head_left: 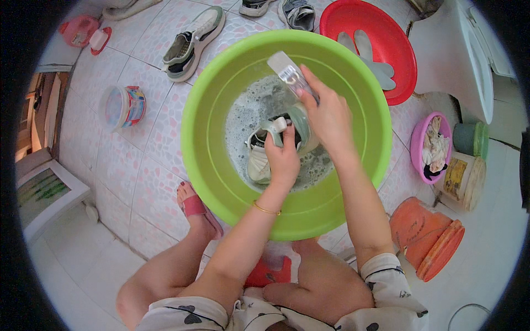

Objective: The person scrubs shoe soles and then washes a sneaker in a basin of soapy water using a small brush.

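A large lime-green basin (194, 118) stands before me with foamy grey water (241, 124) in it. Over that water is a white and pale green sneaker (258, 167), and my left hand (284, 163) is closed on it at the tongue and opening. A small white piece by those fingertips is too unclear to name. My right hand (330, 118) grips a clear plastic scrub brush (289, 73), raised above the sneaker on its far side. The brush is tilted, and the fingers hide part of its handle.
A matching sneaker (194, 44) lies beyond the basin at left. Pale insoles (367, 52) rest in a red basin (406, 66) at far right. Nearby are a plastic tub (118, 107), a pink basin of cloths (418, 146), an orange bucket (417, 226) and a white sink (469, 60).
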